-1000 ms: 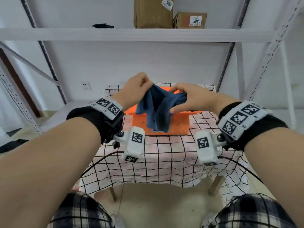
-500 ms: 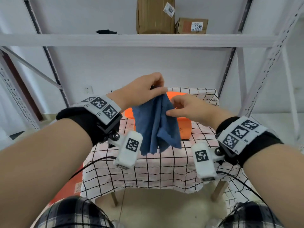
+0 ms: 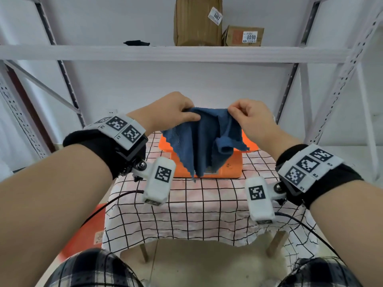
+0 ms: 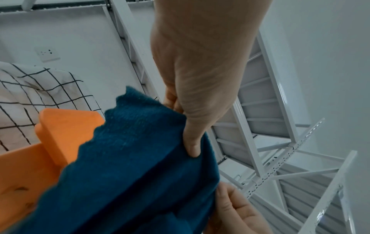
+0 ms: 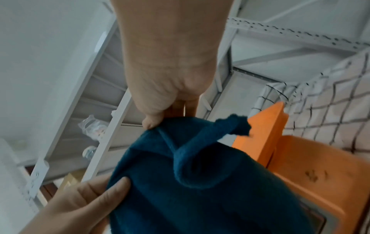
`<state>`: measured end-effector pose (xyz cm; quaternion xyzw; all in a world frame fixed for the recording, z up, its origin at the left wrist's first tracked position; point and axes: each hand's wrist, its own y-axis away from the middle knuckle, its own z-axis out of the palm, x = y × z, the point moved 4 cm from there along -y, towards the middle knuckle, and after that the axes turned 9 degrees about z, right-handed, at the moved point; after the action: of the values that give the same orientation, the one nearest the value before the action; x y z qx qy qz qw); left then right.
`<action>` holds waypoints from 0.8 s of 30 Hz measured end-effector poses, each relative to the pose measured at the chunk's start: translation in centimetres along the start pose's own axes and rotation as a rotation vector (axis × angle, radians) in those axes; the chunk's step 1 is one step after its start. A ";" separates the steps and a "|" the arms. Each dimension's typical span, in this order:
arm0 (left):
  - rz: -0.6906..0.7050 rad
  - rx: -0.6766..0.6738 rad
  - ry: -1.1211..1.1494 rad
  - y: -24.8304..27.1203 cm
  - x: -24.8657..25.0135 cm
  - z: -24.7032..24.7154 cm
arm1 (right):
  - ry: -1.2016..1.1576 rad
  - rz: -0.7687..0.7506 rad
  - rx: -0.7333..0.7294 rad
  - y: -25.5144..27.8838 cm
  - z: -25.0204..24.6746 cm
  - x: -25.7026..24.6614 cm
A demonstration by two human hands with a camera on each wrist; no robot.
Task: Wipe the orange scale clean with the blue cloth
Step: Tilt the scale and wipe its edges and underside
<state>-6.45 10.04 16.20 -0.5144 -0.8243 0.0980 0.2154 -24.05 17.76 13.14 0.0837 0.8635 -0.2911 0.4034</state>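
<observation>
Left hand [image 3: 172,112]: pinches the cloth's top left edge.
Blue cloth [image 3: 207,141]: hangs in the air between both hands.
Right hand [image 3: 246,119]: pinches the top right edge.
Orange scale [image 3: 230,166]: on the table, below and behind the cloth, about midway between the hands.

Blue terry cloth [image 3: 204,141]: held up in the air above the orange plastic scale [image 3: 230,165], hanging in loose folds with zigzag edges, its lowest corner dangling in front of the scale's front face. Left hand [image 3: 172,112]: pinches the cloth's upper left edge. Right hand [image 3: 247,117]: pinches the upper right edge, fingers [image 3: 236,110] curled. Scale: sits at the far side of the tabletop [image 3: 196,214], under a white black-grid tablecloth. Above and behind the scale, a white metal shelf [image 3: 165,53] bears a tall brown cardboard box [image 3: 196,21], a small labelled carton [image 3: 242,36] and a dark flat item [image 3: 136,42].
</observation>
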 end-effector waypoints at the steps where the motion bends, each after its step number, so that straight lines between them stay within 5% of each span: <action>1: 0.013 0.017 0.004 0.0 0.1 -0.1 | -0.010 0.020 -0.023 0.2 0.1 0.0; 7: 0.004 0.239 0.130 0.3 -0.3 -0.6 | 0.345 0.066 -0.424 1.1 0.7 0.0; 10: -0.022 0.272 0.114 0.6 -0.9 -0.7 | 0.480 0.022 -0.350 0.4 -0.3 -0.3; 15: -0.048 0.018 0.010 0.5 -1.2 0.2 | 0.483 0.039 -0.323 0.2 -0.8 0.3; 21: -0.001 0.082 0.029 -0.2 -0.1 0.1 | -0.054 0.118 -0.088 1.1 -0.4 0.5; 24: 0.073 0.100 0.021 -0.8 1.2 0.3 | -0.004 0.155 -0.286 2.9 3.2 0.8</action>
<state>-7.74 10.75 16.53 -0.5338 -0.7966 0.1414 0.2459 -21.44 18.20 9.67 0.0914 0.8861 -0.1335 0.4343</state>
